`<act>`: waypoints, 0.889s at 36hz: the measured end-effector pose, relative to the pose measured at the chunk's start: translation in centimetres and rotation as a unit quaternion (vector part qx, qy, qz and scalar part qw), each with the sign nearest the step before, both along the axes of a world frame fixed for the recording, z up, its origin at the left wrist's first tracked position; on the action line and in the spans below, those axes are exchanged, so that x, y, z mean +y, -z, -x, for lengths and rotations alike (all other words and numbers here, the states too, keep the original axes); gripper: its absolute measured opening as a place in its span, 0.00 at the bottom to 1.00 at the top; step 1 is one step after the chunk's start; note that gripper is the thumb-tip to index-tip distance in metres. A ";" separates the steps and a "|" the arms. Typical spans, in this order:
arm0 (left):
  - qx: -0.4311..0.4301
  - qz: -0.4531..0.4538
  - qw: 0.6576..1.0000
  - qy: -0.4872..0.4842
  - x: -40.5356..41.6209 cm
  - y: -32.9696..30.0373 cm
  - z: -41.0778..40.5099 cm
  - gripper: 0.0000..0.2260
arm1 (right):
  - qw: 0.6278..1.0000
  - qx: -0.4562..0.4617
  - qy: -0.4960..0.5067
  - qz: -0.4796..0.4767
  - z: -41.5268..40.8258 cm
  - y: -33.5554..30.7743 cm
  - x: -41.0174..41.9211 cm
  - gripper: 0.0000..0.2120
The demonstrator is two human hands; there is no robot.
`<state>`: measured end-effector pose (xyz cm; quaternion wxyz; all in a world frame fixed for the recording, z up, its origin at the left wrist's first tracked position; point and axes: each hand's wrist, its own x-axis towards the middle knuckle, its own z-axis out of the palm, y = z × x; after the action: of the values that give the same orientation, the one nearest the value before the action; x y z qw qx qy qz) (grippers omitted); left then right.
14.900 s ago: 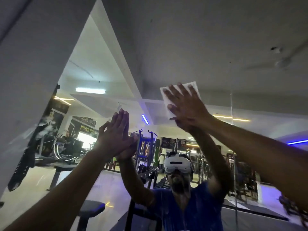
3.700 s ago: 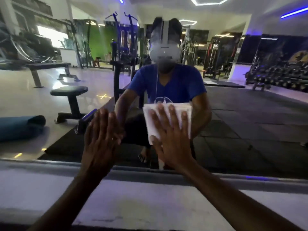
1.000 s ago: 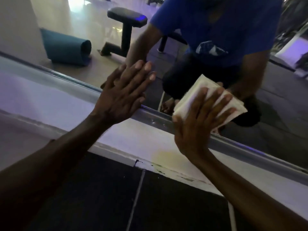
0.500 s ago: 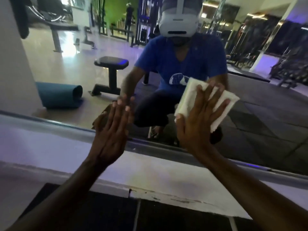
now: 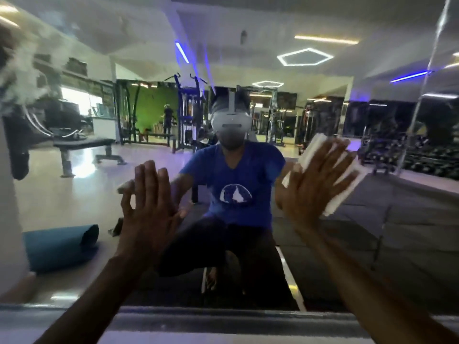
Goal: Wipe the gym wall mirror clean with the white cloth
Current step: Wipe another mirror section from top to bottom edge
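Right now the folded white cloth [image 5: 345,184] sits flat against the large gym wall mirror [image 5: 372,232], low on the glass and right of centre, pinned under the right hand [image 5: 315,184]. That hand is spread wide, fingers straight and fanned over the cloth, pressing it rather than gripping it; cloth edges stick out past the fingertips at top and at lower right. Left hand [image 5: 149,207] is also flat and open on the glass, fingers together and pointing up, holding nothing, apparently just bracing. The grey metal bottom frame of the mirror [image 5: 223,316] runs across below both forearms. Reflected in the glass: the crouching person in a blue t-shirt, a rolled teal mat, a black bench, gym machines, hexagon ceiling lights.

Risks, as a guess: with only straight fingers pressing, the cloth could slide out or bunch up on a fast stroke. The bare left palm may leave fresh smudges on the glass. The whole frame is motion-blurred, so quick strokes could skip patches.

Versus half a second ago: the view has tilted up, so the ceiling lights now show and the white ledge under the frame is mostly out of shot. The right hand and cloth have moved up and to the right. The left hand stays planted, about level with the cloth hand.
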<state>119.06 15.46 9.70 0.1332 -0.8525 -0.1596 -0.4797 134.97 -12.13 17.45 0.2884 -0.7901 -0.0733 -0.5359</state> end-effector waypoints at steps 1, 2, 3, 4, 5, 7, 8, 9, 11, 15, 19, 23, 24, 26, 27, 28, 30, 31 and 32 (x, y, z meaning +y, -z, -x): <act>-0.003 0.006 1.000 0.003 -0.2 -0.2 0.2 0.42 | 0.999 -0.006 -0.008 0.032 1.3 -0.2 1.9 0.38; -0.006 0.016 1.000 0.011 -0.4 -0.3 0.4 0.41 | 0.994 -0.022 -0.033 0.097 2.5 0.1 4.0 0.39; -0.012 0.026 0.999 0.028 -0.7 -0.4 0.8 0.39 | 0.980 -0.051 -0.069 0.178 3.7 0.5 5.9 0.40; -0.017 0.029 0.998 0.054 -0.9 -0.3 1.1 0.37 | 0.957 -0.081 -0.105 0.259 4.6 0.8 7.3 0.39; -0.022 0.021 0.996 0.078 -1.2 -0.3 1.5 0.36 | 0.930 -0.111 -0.133 0.324 5.1 0.5 8.0 0.38; -0.023 0.004 0.994 0.106 -2.0 -1.4 2.0 0.35 | 0.887 -0.161 -0.164 0.400 4.6 -1.6 7.5 0.38; -0.025 -0.004 0.994 0.110 -2.4 -2.4 2.0 0.34 | 0.873 -0.181 -0.165 0.421 3.8 -2.9 6.5 0.38; -0.028 -0.017 0.994 0.103 -2.6 -3.8 1.5 0.33 | 0.868 -0.193 -0.157 0.430 2.8 -4.2 5.2 0.38; -0.012 -0.050 0.998 0.044 -2.6 -7.4 0.1 0.37 | 0.885 -0.195 -0.122 0.406 0.5 -6.9 1.7 0.37; -0.047 -0.095 0.994 -0.006 -2.9 -15.0 -2.2 0.37 | 0.947 -0.129 -0.013 0.293 -3.2 -11.1 -6.8 0.37; -0.079 -0.069 0.994 0.042 -4.3 -18.2 -3.6 0.39 | 0.998 -0.030 0.041 0.029 -3.7 -9.9 -9.3 0.36; -0.095 -0.091 0.990 0.051 -3.8 -17.2 -4.7 0.39 | 0.992 -0.056 -0.009 0.109 0.1 -6.1 -1.4 0.38; -0.093 -0.099 0.990 0.049 -3.4 -17.1 -4.9 0.39 | 0.973 -0.095 -0.055 0.204 0.9 -5.2 0.4 0.37; -0.082 -0.104 0.990 0.054 -2.8 -17.1 -4.8 0.39 | 0.905 -0.168 -0.127 0.370 1.4 -4.9 1.6 0.35; -0.073 -0.100 0.991 0.059 -2.6 -17.2 -4.5 0.38 | 0.873 -0.195 -0.138 0.426 0.9 -5.6 1.0 0.35; -0.065 -0.102 0.991 0.064 -2.3 -17.2 -4.3 0.38 | 0.849 -0.215 -0.137 0.462 0.1 -6.7 -0.1 0.34; -0.061 -0.125 0.988 0.065 -2.0 -17.3 -3.6 0.37 | 0.842 -0.233 -0.099 0.476 -1.8 -9.8 -3.3 0.31; -0.058 -0.133 0.987 0.064 -1.9 -17.3 -3.3 0.37 | 0.861 -0.224 -0.071 0.452 -3.0 -11.5 -5.4 0.31; -0.057 -0.137 0.987 0.062 -1.9 -17.3 -3.3 0.37 | 0.887 -0.207 -0.043 0.410 -4.1 -13.1 -7.7 0.32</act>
<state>122.33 13.60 26.97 0.2095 -0.8058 -0.0459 -0.5520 139.02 -19.80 30.53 -0.0607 -0.7054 -0.3783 -0.5963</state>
